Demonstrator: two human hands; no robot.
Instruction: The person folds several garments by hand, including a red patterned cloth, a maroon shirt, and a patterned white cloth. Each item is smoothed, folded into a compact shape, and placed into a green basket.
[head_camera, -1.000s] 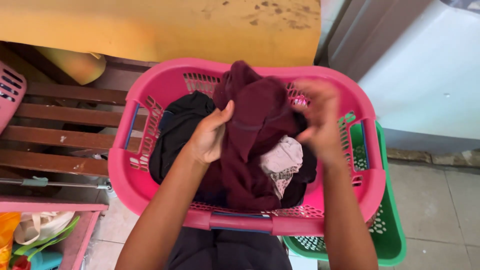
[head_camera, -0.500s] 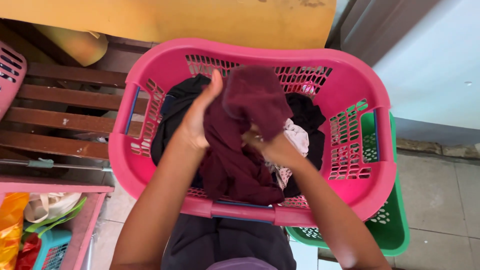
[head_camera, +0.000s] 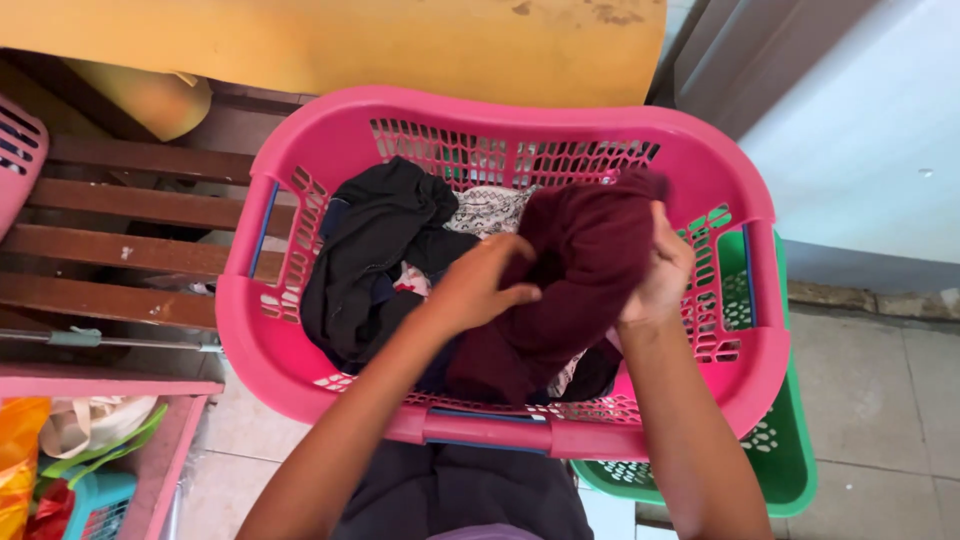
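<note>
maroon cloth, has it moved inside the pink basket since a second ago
Yes. The maroon cloth has shifted from the middle of the pink basket toward its right wall, held by the left hand and right hand.

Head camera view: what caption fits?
Both hands, left hand and right hand, grip a maroon garment over a pink laundry basket.

This looks like a home's laundry or wash corner. Directly under the hands sits a pink plastic laundry basket (head_camera: 740, 380) heaped with clothes, stacked on a green basket (head_camera: 790, 470) that shows to their lower right. Left of the hands runs a slatted wooden bench (head_camera: 120, 250) and below it a pink crate (head_camera: 150, 400) of household odds and ends. Beneath everything is a pale tiled floor (head_camera: 880, 400), and beyond the hands a worn yellow surface (head_camera: 350, 40)
</note>
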